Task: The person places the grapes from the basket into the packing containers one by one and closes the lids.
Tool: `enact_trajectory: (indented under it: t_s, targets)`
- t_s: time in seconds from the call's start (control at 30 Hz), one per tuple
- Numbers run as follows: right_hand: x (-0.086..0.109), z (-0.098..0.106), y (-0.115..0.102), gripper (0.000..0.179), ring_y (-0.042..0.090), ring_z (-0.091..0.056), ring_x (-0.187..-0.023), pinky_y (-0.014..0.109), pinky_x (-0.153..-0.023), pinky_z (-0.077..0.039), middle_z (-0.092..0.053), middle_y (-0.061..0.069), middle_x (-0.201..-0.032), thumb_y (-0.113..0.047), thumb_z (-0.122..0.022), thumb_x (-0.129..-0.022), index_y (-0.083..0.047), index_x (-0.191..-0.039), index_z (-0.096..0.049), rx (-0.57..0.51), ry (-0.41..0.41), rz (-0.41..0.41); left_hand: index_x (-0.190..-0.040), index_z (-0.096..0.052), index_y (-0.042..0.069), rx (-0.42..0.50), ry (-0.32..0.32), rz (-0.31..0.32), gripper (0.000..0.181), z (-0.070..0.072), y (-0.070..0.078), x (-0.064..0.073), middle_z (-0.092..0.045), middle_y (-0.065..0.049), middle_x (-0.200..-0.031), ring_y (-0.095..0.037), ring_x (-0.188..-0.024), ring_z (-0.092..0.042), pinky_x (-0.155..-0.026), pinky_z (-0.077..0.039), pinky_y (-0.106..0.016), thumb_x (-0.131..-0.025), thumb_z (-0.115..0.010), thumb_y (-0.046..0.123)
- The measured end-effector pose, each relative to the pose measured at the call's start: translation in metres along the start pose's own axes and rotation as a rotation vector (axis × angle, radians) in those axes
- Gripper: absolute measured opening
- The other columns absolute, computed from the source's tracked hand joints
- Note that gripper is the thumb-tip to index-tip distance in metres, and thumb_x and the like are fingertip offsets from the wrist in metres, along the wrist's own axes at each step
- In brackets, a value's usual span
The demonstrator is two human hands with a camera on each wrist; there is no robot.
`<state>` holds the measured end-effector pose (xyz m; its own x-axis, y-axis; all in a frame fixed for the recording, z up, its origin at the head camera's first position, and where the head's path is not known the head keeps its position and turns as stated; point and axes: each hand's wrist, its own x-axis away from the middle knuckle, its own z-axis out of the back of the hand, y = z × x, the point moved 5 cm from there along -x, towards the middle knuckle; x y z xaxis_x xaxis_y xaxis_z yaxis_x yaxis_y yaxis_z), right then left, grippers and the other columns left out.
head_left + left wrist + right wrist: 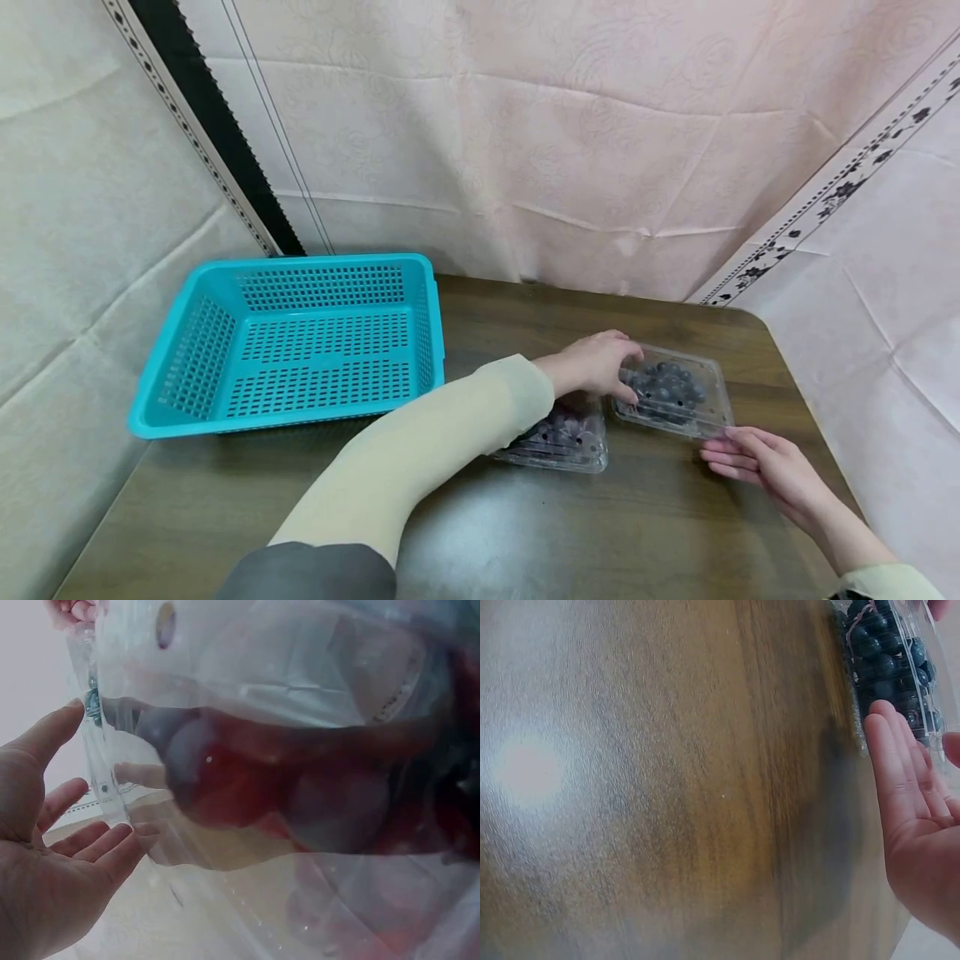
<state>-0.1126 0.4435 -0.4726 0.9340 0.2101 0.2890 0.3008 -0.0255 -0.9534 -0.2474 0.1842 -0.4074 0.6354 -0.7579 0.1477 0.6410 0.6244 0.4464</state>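
A clear plastic box of dark grapes (670,385) lies at the right of the table. My left hand (600,364) grips its left end, thumb at the near corner and fingers at the far one. At the near right corner, my right hand (772,471) holds the box between thumb and extended fingers; the right wrist view shows these fingers (892,761) along its edge. A second clear box, with reddish-purple grapes (562,433), sits partly hidden beneath my left forearm. Its red grapes (225,769) fill much of the left wrist view.
A turquoise perforated basket (437,333) stands on the left of the brown wooden table (480,533). Pale patterned cloth (562,150) hangs behind the table and along both sides. The table's rounded far right corner (746,321) lies beyond the boxes.
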Motion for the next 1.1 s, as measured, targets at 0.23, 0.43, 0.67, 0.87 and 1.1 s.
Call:
enact_trajectory:
  t_s: [0.23,0.43,0.67,0.87,1.1]
  targets:
    - [0.001,-0.003,0.002,0.038,0.023,-0.078,-0.109,0.034,-0.094,-0.063,-0.079,0.015,-0.118,-0.009,-0.035,-0.118,-0.004,-0.121,-0.072,-0.096,-0.036,0.016,-0.148,-0.063,0.02,0.074,0.093,-0.003,0.056,0.017,0.0,0.006,-0.061,0.004,-0.151,-0.014,-0.142,-0.053,-0.114,-0.045,-0.026,-0.1,-0.075,0.046]
    - [0.0,-0.003,0.003,0.039,0.023,-0.077,-0.111,0.034,-0.095,-0.062,-0.079,0.015,-0.118,-0.007,-0.034,-0.118,-0.004,-0.119,-0.073,-0.159,-0.032,0.014,-0.148,-0.063,0.024,0.217,0.126,0.043,0.053,0.032,0.003,0.016,-0.06,0.011,-0.153,-0.01,-0.144,-0.051,-0.112,-0.045,-0.024,-0.102,-0.071,0.049]
    - [0.0,-0.004,0.003,0.036,0.022,-0.078,-0.109,0.033,-0.094,-0.062,-0.079,0.014,-0.117,-0.004,-0.036,-0.117,-0.002,-0.115,-0.072,-0.19,-0.012,0.028,-0.145,-0.064,0.025,0.328,0.163,0.097,0.049,0.042,0.006,0.03,-0.062,0.012,-0.15,-0.007,-0.139,-0.056,-0.107,-0.048,-0.023,-0.103,-0.07,0.049]
    - [0.001,-0.004,0.005,0.035,0.022,-0.078,-0.107,0.034,-0.093,-0.063,-0.079,0.014,-0.116,-0.002,-0.037,-0.116,-0.002,-0.112,-0.072,-0.209,0.002,0.043,-0.141,-0.068,0.021,0.369,0.191,0.136,0.046,0.037,0.011,0.039,-0.068,0.006,-0.14,-0.007,-0.126,-0.062,-0.099,-0.051,-0.022,-0.102,-0.072,0.046]
    - [0.001,-0.005,0.004,0.04,0.024,-0.078,-0.109,0.034,-0.094,-0.062,-0.079,0.017,-0.117,-0.003,-0.033,-0.117,-0.002,-0.115,-0.073,-0.235,-0.032,0.05,-0.125,-0.075,0.013,0.822,0.183,0.298,0.037,0.015,0.025,0.058,-0.076,0.003,-0.104,-0.01,-0.094,-0.071,-0.085,-0.059,-0.026,-0.096,-0.083,0.033]
